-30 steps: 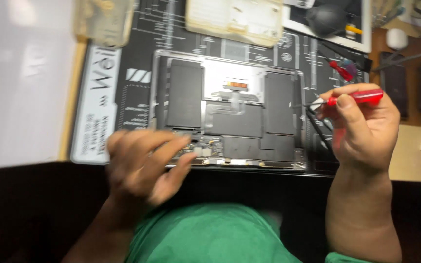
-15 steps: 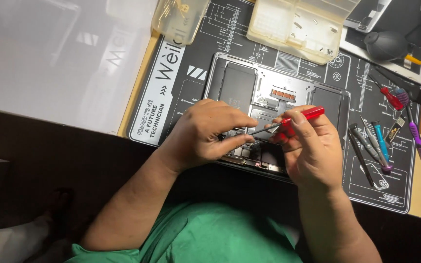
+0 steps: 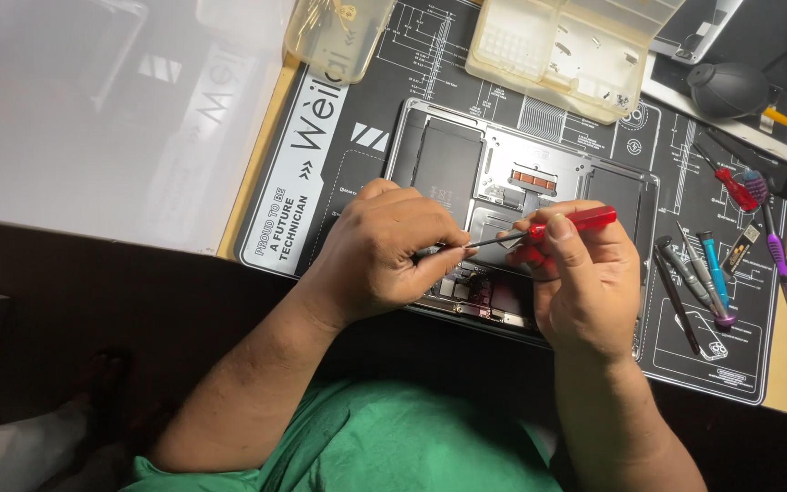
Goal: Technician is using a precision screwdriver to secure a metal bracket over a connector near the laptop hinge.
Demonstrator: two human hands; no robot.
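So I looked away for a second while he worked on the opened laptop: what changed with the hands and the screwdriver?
The right hand brought the red-handled screwdriver in from the laptop's right edge to its middle. The left hand came up from the near edge to meet it and now pinches the shaft near the tip. The opened laptop stayed on the dark work mat; the right hand still grips the screwdriver.

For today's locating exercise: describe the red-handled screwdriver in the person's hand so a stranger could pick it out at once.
Find the opened laptop on the black repair mat. Above its middle, the right hand holds the red-handled screwdriver, tip toward the left hand. The other red-handled driver lies untouched on the mat's right side.
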